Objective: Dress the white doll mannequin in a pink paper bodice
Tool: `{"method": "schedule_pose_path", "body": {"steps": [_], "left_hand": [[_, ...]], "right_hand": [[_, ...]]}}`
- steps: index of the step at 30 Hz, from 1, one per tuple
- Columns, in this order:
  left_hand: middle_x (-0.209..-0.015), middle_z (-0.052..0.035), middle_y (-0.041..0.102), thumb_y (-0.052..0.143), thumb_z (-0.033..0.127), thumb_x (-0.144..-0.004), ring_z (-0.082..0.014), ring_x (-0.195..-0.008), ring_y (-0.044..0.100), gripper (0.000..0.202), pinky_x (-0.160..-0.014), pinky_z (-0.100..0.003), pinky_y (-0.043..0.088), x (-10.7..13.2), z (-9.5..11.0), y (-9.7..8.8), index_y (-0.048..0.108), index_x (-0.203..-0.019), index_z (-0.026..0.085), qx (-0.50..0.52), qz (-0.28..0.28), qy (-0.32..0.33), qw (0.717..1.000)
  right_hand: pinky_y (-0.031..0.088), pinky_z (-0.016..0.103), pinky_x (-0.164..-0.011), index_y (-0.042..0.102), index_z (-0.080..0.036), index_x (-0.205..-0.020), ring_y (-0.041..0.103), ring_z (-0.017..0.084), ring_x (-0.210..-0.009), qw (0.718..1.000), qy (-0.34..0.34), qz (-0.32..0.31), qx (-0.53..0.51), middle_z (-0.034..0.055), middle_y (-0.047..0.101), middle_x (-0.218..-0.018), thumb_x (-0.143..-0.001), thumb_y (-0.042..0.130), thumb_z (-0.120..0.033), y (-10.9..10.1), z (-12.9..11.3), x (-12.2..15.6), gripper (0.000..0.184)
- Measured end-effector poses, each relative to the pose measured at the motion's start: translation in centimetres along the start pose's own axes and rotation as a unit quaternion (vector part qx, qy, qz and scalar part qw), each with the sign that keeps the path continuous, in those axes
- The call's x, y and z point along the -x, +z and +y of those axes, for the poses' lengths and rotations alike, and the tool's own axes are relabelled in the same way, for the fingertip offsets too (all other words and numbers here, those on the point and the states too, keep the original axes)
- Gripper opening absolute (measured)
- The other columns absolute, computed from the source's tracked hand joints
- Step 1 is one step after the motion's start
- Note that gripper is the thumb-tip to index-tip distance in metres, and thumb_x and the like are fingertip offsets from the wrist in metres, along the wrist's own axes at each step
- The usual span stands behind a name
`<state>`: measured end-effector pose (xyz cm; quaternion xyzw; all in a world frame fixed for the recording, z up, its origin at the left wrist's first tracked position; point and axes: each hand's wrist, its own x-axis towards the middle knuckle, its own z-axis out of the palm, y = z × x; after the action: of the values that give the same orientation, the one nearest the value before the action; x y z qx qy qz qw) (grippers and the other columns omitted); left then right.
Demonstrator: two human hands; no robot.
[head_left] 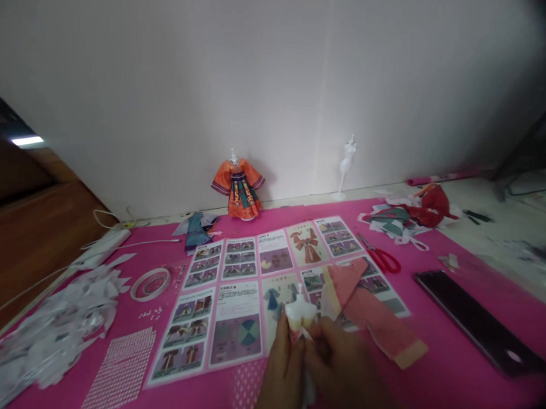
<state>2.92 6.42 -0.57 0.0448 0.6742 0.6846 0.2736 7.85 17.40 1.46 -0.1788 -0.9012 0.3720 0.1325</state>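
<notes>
A small white dress-form mannequin (300, 311) stands upright between my hands at the lower middle, with a yellow and pink band of fabric (296, 331) around its chest. My left hand (281, 368) is closed around the mannequin's body from the left. On the other side, my right hand (339, 363) is blurred, its fingers pinched at the front of the fabric near a small white tip. My fingers hide the mannequin's lower body. Just right of my hands, peach-pink cut fabric pieces (380, 320) with yellowish edges lie over the printed instruction sheet (238, 361).
Red-handled scissors (385, 260), a dark phone (476, 319) and fabric scraps (408, 215) lie to the right. Tape rolls (150, 284), a gem sticker sheet (117, 371) and crumpled plastic (58, 331) lie left. A dressed mannequin (239, 188) and a bare one (347, 160) stand by the wall.
</notes>
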Motion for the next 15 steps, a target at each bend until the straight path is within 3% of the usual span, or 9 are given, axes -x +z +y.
{"method": "schedule_pose_path", "body": {"steps": [5, 11, 15], "left_hand": [[-0.157, -0.0145, 0.012, 0.041, 0.043, -0.089, -0.0256, -0.144, 0.011, 0.074, -0.118, -0.037, 0.011, 0.2, 0.8, -0.1, 0.018, -0.148, 0.004, -0.050, -0.008, -0.003, 0.999], [-0.149, -0.0134, 0.038, 0.045, 0.040, -0.088, -0.0277, -0.136, 0.036, 0.063, -0.111, -0.038, 0.031, 0.4, 2.2, 0.0, 0.032, -0.143, 0.013, -0.003, -0.010, 0.048, 0.999], [-0.152, -0.0107, 0.034, 0.045, 0.037, -0.088, -0.0259, -0.140, 0.028, 0.062, -0.112, -0.035, 0.029, 0.4, 2.3, -0.2, 0.032, -0.143, 0.013, 0.000, -0.005, 0.034, 0.999]], "right_hand": [[0.032, 0.022, -0.047, 0.058, -0.020, -0.071, 0.055, 0.013, -0.046, 0.999, -0.029, 0.022, 0.008, -0.0031, 0.057, -0.050, -0.082, 0.048, -0.028, -0.1, -0.6, 0.1, 0.017], [0.030, 0.023, -0.047, 0.054, -0.021, -0.068, 0.054, 0.013, -0.045, 0.998, -0.041, 0.044, 0.016, -0.0040, 0.055, -0.049, -0.082, 0.045, -0.030, -0.2, -1.2, 1.0, 0.019], [0.030, 0.023, -0.047, 0.054, -0.021, -0.070, 0.052, 0.013, -0.044, 0.999, -0.038, 0.029, 0.009, -0.0044, 0.055, -0.049, -0.084, 0.043, -0.032, 0.2, -0.9, 1.0, 0.021]]}}
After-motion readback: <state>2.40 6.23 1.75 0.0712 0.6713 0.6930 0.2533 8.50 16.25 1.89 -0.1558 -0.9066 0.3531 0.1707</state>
